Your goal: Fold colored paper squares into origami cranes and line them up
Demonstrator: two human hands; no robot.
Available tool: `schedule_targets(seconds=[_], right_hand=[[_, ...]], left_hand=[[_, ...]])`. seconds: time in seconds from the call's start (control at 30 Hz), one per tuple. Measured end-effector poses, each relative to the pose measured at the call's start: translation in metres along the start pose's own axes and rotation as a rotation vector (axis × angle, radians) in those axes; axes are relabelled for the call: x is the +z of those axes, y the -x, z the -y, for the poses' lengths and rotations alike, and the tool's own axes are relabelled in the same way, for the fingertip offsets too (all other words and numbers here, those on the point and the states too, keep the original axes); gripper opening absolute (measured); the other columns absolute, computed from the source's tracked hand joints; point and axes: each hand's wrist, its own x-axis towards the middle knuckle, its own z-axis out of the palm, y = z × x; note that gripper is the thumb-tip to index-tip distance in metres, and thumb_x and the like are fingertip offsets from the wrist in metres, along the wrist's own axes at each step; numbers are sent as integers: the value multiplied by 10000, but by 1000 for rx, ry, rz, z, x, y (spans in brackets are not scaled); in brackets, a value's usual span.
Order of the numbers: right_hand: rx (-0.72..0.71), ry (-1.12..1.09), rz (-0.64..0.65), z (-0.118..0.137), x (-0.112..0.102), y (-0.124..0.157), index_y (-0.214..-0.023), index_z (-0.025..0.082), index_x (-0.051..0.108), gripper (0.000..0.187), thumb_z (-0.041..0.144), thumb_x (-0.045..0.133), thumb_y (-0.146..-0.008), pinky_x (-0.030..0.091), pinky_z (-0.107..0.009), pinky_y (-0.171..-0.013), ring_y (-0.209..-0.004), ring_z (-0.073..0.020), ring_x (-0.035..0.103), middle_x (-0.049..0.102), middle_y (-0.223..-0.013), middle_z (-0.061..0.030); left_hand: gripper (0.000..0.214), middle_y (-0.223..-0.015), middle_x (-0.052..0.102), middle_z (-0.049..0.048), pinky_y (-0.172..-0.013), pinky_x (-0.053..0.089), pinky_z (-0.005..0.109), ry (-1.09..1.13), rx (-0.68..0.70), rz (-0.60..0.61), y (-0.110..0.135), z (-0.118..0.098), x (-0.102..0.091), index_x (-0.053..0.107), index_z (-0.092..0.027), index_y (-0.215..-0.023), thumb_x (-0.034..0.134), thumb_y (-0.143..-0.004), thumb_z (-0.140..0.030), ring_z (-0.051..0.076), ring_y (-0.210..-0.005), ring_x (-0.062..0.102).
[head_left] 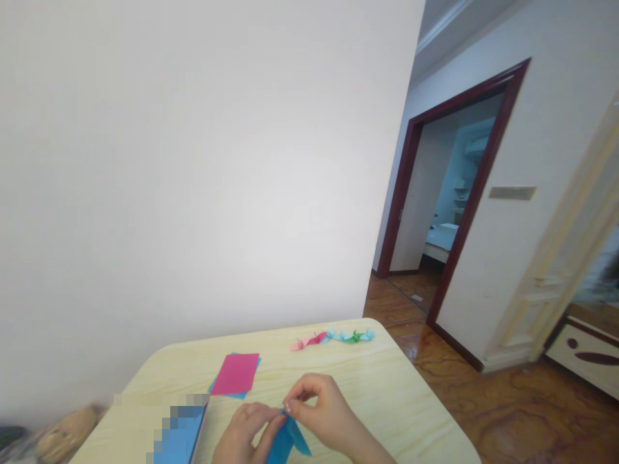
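A partly folded piece of blue paper [285, 443] is between my two hands at the near side of the table. My left hand [249, 430] pinches it from the left, thumb and forefinger near its top point. From the right, my right hand [322, 409] grips the same top point between thumb and fingertip. One narrow blue flap hangs down to the right. The paper's lower part runs out of the picture, and my left fingers hide some of it.
Pink paper [236, 374] lies over blue sheets on the pale wooden table [396, 399]. Several small folded paper figures [333, 338] stand in a row along the far edge. A blue-screened device [181, 432], partly pixelated, is at the left. A white wall [217, 193] rises behind the table.
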Motion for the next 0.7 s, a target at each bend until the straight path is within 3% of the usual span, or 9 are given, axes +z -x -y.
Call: schedule_targets(seconds=[0.27,0.37,0.47,0.53,0.63,0.7], right_hand=[[-63,17,-81,-5,2,0,-607,146,680,91,212,650,-661,455,-228,-621,-619,-142,595,659,-616,-23],[-32,-123,-47,-10,1,-3,-620,134,685,241,342,614,-719,454,-239,-594,-602,-150,591,650,-598,-38],[-19,-246,29,-9,-3,-5,-770,123,695,358,428,510,-799,464,-264,-633,-660,-165,606,667,-666,-60],[-53,-176,47,-7,-5,-4,-814,132,687,270,372,574,-766,462,-276,-691,-721,-175,610,676,-735,-60],[-82,-17,41,-4,-5,-2,-708,141,679,107,241,641,-702,455,-267,-711,-725,-173,607,668,-724,-42],[-84,17,30,-5,-5,-2,-684,140,670,94,211,617,-717,455,-258,-698,-713,-167,604,659,-701,-36]], left_hand=[[267,-707,680,7,-655,502,232,-80,129,-46,2,1,4,670,-255,-799,474,-839,-432,156,-685,628],[259,-692,668,-4,-652,499,232,-94,129,-37,1,0,3,661,-254,-765,477,-842,-418,152,-681,625],[254,-666,656,-11,-645,500,232,-101,106,-19,1,-2,2,656,-254,-726,486,-840,-404,150,-667,623],[249,-653,652,-13,-638,503,232,-88,96,-10,1,-2,2,652,-249,-711,495,-837,-397,149,-657,623],[214,-640,656,-19,-627,511,231,-55,92,7,2,-2,3,653,-252,-704,528,-820,-383,150,-647,631],[158,-697,685,-16,-639,521,220,-11,86,5,4,-1,3,660,-260,-798,539,-817,-360,150,-679,649]])
